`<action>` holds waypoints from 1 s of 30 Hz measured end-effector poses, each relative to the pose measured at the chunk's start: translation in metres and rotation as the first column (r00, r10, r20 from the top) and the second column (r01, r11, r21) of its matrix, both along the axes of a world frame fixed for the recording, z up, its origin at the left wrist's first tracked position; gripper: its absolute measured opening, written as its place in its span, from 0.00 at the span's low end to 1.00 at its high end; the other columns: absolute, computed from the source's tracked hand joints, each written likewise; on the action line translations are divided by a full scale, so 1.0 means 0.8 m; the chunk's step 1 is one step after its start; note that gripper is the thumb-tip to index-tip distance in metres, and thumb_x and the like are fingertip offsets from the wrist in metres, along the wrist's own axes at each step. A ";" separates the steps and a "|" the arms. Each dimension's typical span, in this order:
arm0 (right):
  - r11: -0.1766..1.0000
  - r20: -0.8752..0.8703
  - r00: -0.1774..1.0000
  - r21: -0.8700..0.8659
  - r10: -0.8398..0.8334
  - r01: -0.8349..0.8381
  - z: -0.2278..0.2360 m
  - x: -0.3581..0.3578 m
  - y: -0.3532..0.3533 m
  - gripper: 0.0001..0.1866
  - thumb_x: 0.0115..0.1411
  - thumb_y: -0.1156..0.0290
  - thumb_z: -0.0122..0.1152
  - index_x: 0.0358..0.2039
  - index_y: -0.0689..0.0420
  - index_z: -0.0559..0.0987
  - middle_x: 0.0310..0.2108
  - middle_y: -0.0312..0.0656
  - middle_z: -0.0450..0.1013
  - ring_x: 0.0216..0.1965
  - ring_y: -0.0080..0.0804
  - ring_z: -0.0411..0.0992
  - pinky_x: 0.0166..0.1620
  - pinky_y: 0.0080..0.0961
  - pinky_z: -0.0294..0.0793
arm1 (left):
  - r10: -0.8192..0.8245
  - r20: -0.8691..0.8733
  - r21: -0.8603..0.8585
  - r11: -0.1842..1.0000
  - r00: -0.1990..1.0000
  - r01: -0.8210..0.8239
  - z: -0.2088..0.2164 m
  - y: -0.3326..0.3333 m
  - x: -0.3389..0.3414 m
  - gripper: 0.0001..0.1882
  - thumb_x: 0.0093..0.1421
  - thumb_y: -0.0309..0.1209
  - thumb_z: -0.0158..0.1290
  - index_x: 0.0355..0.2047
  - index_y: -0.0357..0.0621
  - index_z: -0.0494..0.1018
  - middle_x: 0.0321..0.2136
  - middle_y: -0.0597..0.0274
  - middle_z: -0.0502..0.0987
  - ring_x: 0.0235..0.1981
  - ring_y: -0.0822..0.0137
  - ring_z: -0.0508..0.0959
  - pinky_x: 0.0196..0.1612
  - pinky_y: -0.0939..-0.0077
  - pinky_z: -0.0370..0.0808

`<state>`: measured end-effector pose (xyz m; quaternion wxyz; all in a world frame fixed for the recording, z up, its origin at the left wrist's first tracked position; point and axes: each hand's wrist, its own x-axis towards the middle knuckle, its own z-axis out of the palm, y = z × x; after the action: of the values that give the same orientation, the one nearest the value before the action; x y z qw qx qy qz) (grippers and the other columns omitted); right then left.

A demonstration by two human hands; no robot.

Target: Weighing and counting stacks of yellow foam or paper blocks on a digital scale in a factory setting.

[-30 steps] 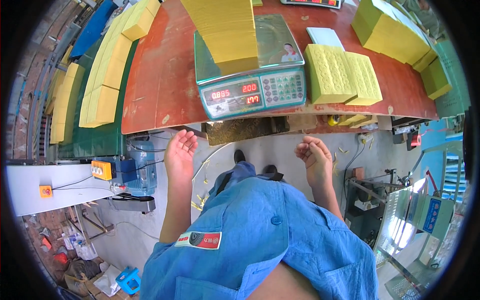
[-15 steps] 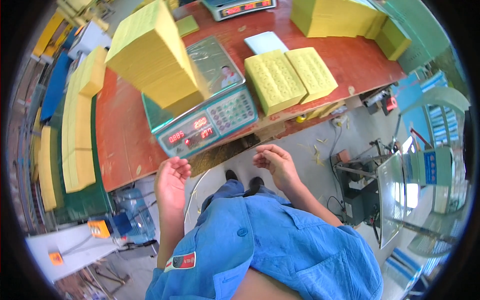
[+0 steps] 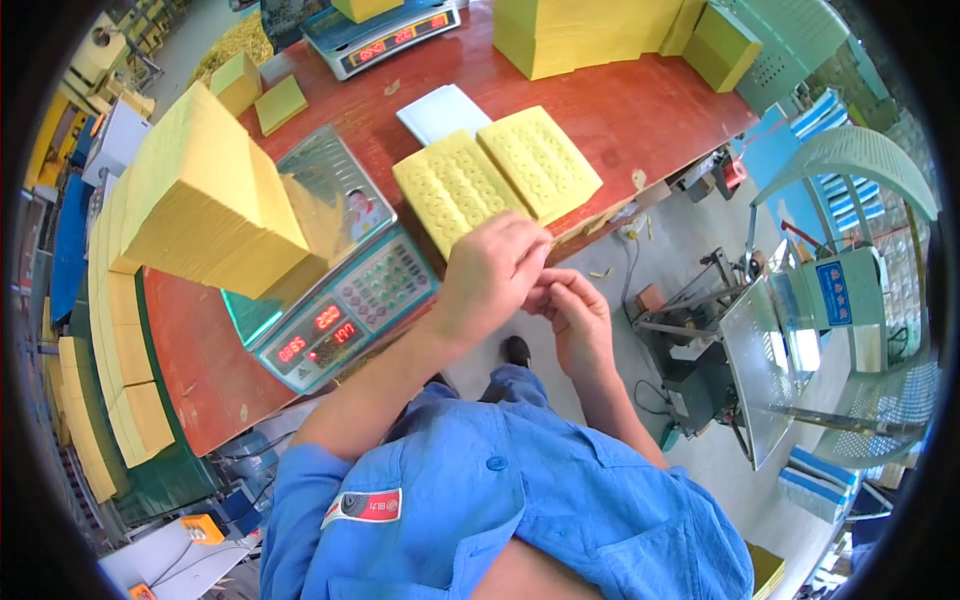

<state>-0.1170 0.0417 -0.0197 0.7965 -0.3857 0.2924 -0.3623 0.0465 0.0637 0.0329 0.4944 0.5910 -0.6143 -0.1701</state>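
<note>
My left hand and my right hand meet in front of the table's near edge, fingertips close together. Both have their fingers pinched; whatever lies between them, if anything, is hidden. Just beyond my left hand are two low stacks of yellow paper with punched patterns, a left stack and a right stack. My left hand covers the near corner of the left stack; whether it touches is unclear. To the left stands a digital scale with lit red digits, bearing a tall block of yellow paper.
The red table carries a white pad, a second scale and a long yellow paper block. More yellow stacks line the left side. At right are a pale green chair and a metal-framed machine.
Both hands were apart with fingers loosely spread. My left hand has moved right and forward to join my right hand, and the fingers have closed. The view has shifted to the right.
</note>
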 end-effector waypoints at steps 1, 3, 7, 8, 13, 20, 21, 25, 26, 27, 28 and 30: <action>1.000 0.007 1.000 -0.011 -0.020 0.020 -0.001 -0.011 -0.019 0.11 0.66 0.73 0.50 0.44 0.64 0.77 0.35 0.42 0.78 0.37 0.29 0.76 0.45 0.27 0.75 | 0.053 0.203 -0.083 0.996 0.978 -0.037 -0.003 -0.029 -0.009 0.05 0.54 0.24 0.58 0.32 0.36 0.76 0.34 0.55 0.78 0.37 0.58 0.79 0.42 0.68 0.76; 0.999 0.012 1.000 -0.033 -0.017 0.018 0.003 -0.031 -0.055 0.11 0.66 0.73 0.50 0.44 0.63 0.77 0.34 0.42 0.78 0.38 0.29 0.76 0.46 0.27 0.74 | 0.102 0.312 -0.098 0.992 0.945 -0.075 -0.016 -0.075 -0.018 0.07 0.52 0.24 0.60 0.33 0.37 0.76 0.35 0.54 0.78 0.39 0.55 0.78 0.44 0.66 0.75; 0.995 -0.050 0.998 -0.095 0.024 -0.029 -0.003 -0.068 -0.121 0.11 0.66 0.72 0.50 0.44 0.62 0.77 0.34 0.42 0.78 0.37 0.30 0.76 0.45 0.29 0.75 | 0.171 0.545 0.012 0.977 0.821 -0.211 -0.037 -0.116 -0.035 0.12 0.48 0.27 0.63 0.33 0.39 0.75 0.41 0.56 0.76 0.44 0.55 0.75 0.46 0.63 0.72; 0.996 -0.041 0.998 -0.083 0.036 -0.040 -0.006 -0.076 -0.133 0.11 0.66 0.72 0.50 0.44 0.62 0.77 0.34 0.42 0.78 0.37 0.30 0.76 0.45 0.29 0.75 | 0.182 0.605 0.044 0.964 0.775 -0.261 -0.038 -0.122 -0.038 0.13 0.48 0.27 0.63 0.34 0.39 0.75 0.41 0.56 0.76 0.44 0.56 0.75 0.45 0.63 0.72; 0.997 -0.013 0.997 -0.014 0.074 -0.074 -0.020 -0.103 -0.182 0.11 0.66 0.74 0.49 0.43 0.63 0.78 0.34 0.42 0.78 0.37 0.30 0.76 0.45 0.28 0.75 | 0.239 0.616 -0.002 0.953 0.750 -0.303 -0.044 -0.133 -0.052 0.09 0.49 0.27 0.62 0.31 0.39 0.75 0.39 0.58 0.77 0.42 0.58 0.76 0.44 0.63 0.72; 0.986 0.012 0.986 0.022 0.167 -0.168 -0.025 -0.103 -0.205 0.11 0.66 0.74 0.50 0.43 0.63 0.78 0.35 0.42 0.78 0.37 0.30 0.76 0.44 0.28 0.75 | 0.314 0.602 -0.039 0.930 0.735 -0.366 -0.053 -0.139 -0.060 0.05 0.52 0.23 0.58 0.30 0.37 0.76 0.38 0.58 0.78 0.42 0.58 0.77 0.46 0.62 0.72; 0.984 0.011 0.985 0.021 0.174 -0.175 -0.026 -0.104 -0.206 0.11 0.66 0.74 0.50 0.43 0.63 0.78 0.35 0.42 0.78 0.37 0.30 0.76 0.44 0.28 0.75 | 0.320 0.600 -0.039 0.927 0.733 -0.372 -0.054 -0.139 -0.063 0.05 0.52 0.23 0.58 0.30 0.37 0.76 0.38 0.58 0.78 0.42 0.58 0.77 0.46 0.62 0.72; 0.980 -0.022 0.980 0.033 0.196 -0.195 -0.029 -0.109 -0.219 0.13 0.68 0.70 0.48 0.47 0.62 0.76 0.36 0.43 0.78 0.38 0.31 0.77 0.43 0.29 0.76 | 0.429 0.537 -0.242 0.903 0.726 -0.354 -0.043 -0.127 -0.087 0.04 0.52 0.21 0.56 0.30 0.37 0.74 0.36 0.57 0.77 0.43 0.56 0.77 0.51 0.60 0.70; 0.977 -0.020 0.978 0.052 0.209 -0.208 -0.029 -0.110 -0.223 0.15 0.69 0.67 0.48 0.49 0.62 0.75 0.38 0.44 0.78 0.38 0.31 0.77 0.41 0.29 0.77 | 0.445 0.530 -0.262 0.896 0.722 -0.359 -0.041 -0.119 -0.097 0.04 0.53 0.21 0.56 0.30 0.38 0.74 0.36 0.56 0.77 0.43 0.56 0.77 0.53 0.59 0.70; 0.972 -0.021 0.973 0.058 0.229 -0.227 -0.027 -0.113 -0.224 0.15 0.69 0.67 0.48 0.49 0.62 0.75 0.38 0.44 0.78 0.38 0.31 0.77 0.41 0.29 0.77 | 0.414 0.550 -0.237 0.910 0.725 -0.340 -0.048 -0.106 -0.108 0.05 0.53 0.21 0.56 0.31 0.37 0.74 0.36 0.56 0.77 0.45 0.57 0.77 0.54 0.56 0.70; 0.967 -0.043 0.970 0.101 0.240 -0.235 -0.020 -0.110 -0.224 0.17 0.69 0.65 0.48 0.51 0.63 0.74 0.40 0.45 0.77 0.37 0.32 0.77 0.39 0.29 0.78 | 0.381 0.565 -0.233 0.925 0.732 -0.301 -0.046 -0.092 -0.119 0.06 0.53 0.22 0.56 0.32 0.36 0.75 0.37 0.56 0.77 0.46 0.57 0.77 0.54 0.56 0.70; 0.956 -0.067 0.964 0.164 0.256 -0.242 -0.024 -0.107 -0.226 0.21 0.69 0.62 0.48 0.55 0.64 0.71 0.44 0.46 0.76 0.37 0.32 0.77 0.33 0.26 0.79 | 0.316 0.553 -0.209 0.948 0.771 -0.239 -0.057 -0.076 -0.143 0.06 0.53 0.22 0.56 0.33 0.34 0.75 0.40 0.54 0.78 0.48 0.56 0.76 0.55 0.55 0.70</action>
<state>-0.2028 -0.1395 -0.0388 0.8498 -0.3719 0.3033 -0.2182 -0.0678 0.0027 -0.0126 0.3397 0.6661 -0.6507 0.1325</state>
